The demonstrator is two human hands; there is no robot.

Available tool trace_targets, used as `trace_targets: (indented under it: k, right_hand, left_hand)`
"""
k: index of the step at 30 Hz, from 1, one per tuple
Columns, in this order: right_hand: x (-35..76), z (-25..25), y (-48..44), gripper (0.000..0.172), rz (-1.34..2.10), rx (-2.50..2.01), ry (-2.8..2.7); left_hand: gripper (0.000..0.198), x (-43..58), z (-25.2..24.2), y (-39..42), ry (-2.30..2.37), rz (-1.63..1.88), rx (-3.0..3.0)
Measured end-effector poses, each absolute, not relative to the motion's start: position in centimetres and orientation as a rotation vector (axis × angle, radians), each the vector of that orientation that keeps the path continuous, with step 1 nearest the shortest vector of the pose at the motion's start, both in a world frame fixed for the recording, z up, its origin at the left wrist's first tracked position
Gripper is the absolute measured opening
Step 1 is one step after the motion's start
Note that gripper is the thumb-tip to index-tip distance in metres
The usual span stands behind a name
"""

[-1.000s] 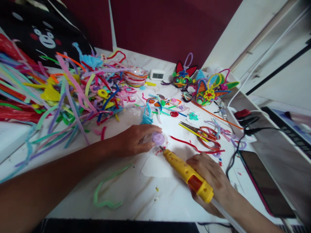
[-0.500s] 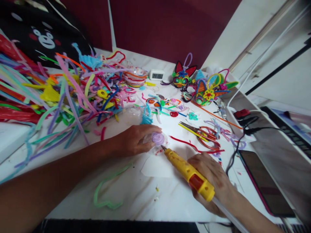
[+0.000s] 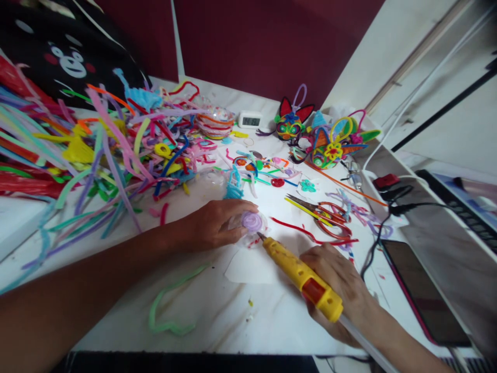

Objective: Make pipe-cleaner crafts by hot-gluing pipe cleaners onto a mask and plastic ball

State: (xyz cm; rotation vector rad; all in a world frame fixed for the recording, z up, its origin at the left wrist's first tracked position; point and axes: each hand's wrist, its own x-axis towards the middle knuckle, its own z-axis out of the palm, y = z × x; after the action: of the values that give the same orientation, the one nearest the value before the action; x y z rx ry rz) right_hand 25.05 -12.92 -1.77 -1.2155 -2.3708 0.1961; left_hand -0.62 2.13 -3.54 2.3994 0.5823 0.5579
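Observation:
My left hand (image 3: 217, 223) grips a small clear plastic ball (image 3: 264, 224) between thumb and fingers, low over the table. On the ball sits a lilac pipe-cleaner spiral (image 3: 253, 221); some red marks show below it. Wrapped in my right hand (image 3: 330, 274) is a yellow hot glue gun (image 3: 298, 274), a clear glue stick coming out of its back end. Its metal nozzle points at the ball's lower right side, close to the spiral; whether it touches cannot be told. A white paper piece (image 3: 248, 269) lies under the ball.
Left stands a big heap of coloured pipe cleaners (image 3: 116, 150). Right of my hands lie scissors (image 3: 326, 212), a red pipe cleaner (image 3: 310, 235) and a phone (image 3: 425, 290). Behind are a small clock (image 3: 250, 120) and two decorated cat-eared balls (image 3: 330, 147). A green pipe cleaner (image 3: 155, 311) lies in front.

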Motion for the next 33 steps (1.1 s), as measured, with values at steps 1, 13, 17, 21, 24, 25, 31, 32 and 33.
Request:
trace_targets:
  k: [1, 13, 17, 21, 24, 25, 31, 32, 33]
  right_hand:
    - [25.11, -1.78, -12.94, 0.011, 0.193, -1.217, -2.37]
    - [25.62, -2.3, -12.79, 0.017, 0.107, -1.23, -2.352]
    - [25.36, -2.0, -12.93, 0.015, 0.165, -1.23, -2.353]
    - [25.05, -1.9, -12.96, 0.016, 0.233, -1.226, -2.36]
    - [24.91, -1.91, -12.96, 0.017, 0.252, -1.221, -2.368]
    - [24.88, -1.9, -12.94, 0.018, 0.254, -1.216, -2.374]
    - [24.99, -1.78, -12.84, 0.015, 0.226, -1.213, -2.381]
    - [25.04, -1.8, -12.87, 0.016, 0.227, -1.217, -2.378]
    - [25.09, -1.82, -12.91, 0.016, 0.227, -1.226, -2.372]
  left_hand:
    - [0.04, -0.61, -3.53, 2.12, 0.584, 0.558, 2.398]
    - [0.04, -0.52, -2.95, 1.98, 0.597, 0.525, 2.4]
    - [0.039, -0.56, -3.36, 2.08, 0.572, 0.569, 2.39]
    - [0.039, -0.57, -3.4, 2.03, 0.582, 0.56, 2.387]
    - [0.039, -0.58, -3.35, 1.99, 0.562, 0.566, 2.396]
    - [0.039, -0.59, -3.33, 1.97, 0.561, 0.57, 2.397]
    - [0.04, -0.64, -3.08, 1.87, 0.592, 0.546, 2.408]
    - [0.04, -0.64, -3.06, 1.86, 0.597, 0.543, 2.41]
    - [0.04, -0.64, -3.05, 1.86, 0.604, 0.541, 2.41]
